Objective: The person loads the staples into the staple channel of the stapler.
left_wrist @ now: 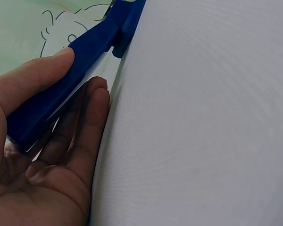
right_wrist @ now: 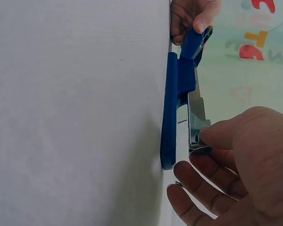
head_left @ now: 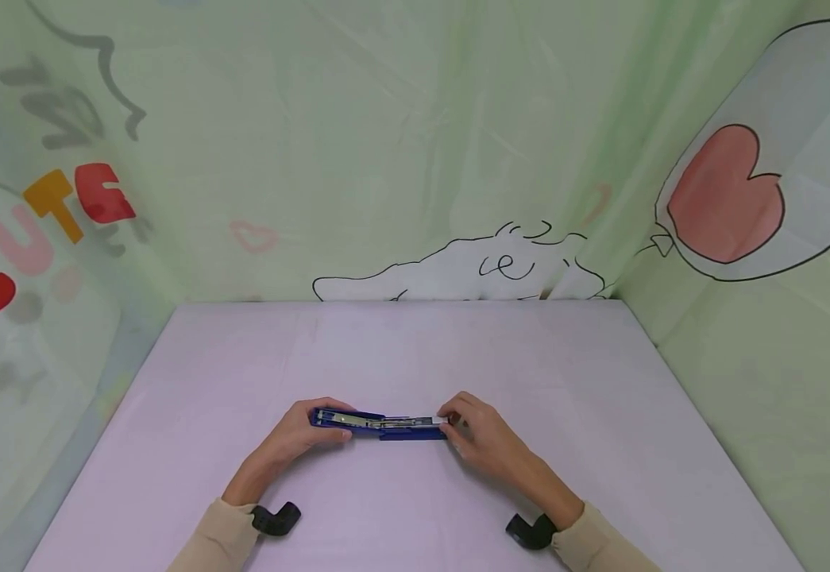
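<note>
A blue stapler (head_left: 415,434) lies opened out on the table, its top cover swung back to the left and its metal insides facing up. My left hand (head_left: 293,433) grips the cover, with the thumb (left_wrist: 37,77) along one side and the fingers on the other. At the stapler's other end, my right hand (head_left: 486,441) pinches the tip of the silver magazine (right_wrist: 196,110) between thumb and fingers. A gap shows between this magazine and the blue base (right_wrist: 169,113) in the right wrist view. Whether staples sit inside cannot be made out.
A pale lilac cloth covers the table (head_left: 400,349). Green printed curtains (head_left: 386,143) hang behind it and at both sides. A black curved piece (head_left: 277,519) is at the left wrist, and another black piece (head_left: 531,531) at the right.
</note>
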`<state>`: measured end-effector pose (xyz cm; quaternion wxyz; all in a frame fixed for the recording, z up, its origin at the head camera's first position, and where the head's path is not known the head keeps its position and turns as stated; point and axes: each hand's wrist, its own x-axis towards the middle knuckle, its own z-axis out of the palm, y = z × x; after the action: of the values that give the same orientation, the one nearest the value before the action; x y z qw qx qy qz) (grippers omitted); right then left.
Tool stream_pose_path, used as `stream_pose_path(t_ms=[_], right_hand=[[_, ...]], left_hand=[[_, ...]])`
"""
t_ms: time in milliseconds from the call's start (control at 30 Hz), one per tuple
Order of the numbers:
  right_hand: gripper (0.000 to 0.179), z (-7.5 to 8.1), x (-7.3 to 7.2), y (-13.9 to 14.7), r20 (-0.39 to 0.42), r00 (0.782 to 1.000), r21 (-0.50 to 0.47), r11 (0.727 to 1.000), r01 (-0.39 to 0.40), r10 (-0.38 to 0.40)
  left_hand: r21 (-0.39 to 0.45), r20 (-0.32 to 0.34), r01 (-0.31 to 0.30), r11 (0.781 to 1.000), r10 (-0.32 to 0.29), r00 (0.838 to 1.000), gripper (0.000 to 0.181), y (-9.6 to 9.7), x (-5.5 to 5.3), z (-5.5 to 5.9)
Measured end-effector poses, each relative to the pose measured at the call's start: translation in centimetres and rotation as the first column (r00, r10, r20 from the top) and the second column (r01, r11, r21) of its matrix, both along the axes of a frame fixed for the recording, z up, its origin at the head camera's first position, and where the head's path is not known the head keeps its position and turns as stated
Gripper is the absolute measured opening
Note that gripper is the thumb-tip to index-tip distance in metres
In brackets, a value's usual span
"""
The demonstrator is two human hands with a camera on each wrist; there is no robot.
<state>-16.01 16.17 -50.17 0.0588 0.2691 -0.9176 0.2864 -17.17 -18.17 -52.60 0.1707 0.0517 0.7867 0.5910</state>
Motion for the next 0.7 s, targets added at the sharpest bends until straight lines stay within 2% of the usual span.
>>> stream_pose_path(t_ms=[433, 700], right_hand=[[0.015, -0.21, 0.03, 0.05, -0.001, 1.0, 0.001, 1.0, 0.008, -0.008], [0.015, -0.27, -0.07, 0.14, 0.01, 1.0, 0.002, 1.0, 0.012, -0.012]], left_hand=[[-0.005, 0.004, -0.007, 1.0, 0.007, 1.0, 0.044, 0.11, 0.26, 0.53], [0.002, 0.001, -0.004, 1.0, 0.004, 1.0, 0.044, 0.09, 0.24, 0.45]])
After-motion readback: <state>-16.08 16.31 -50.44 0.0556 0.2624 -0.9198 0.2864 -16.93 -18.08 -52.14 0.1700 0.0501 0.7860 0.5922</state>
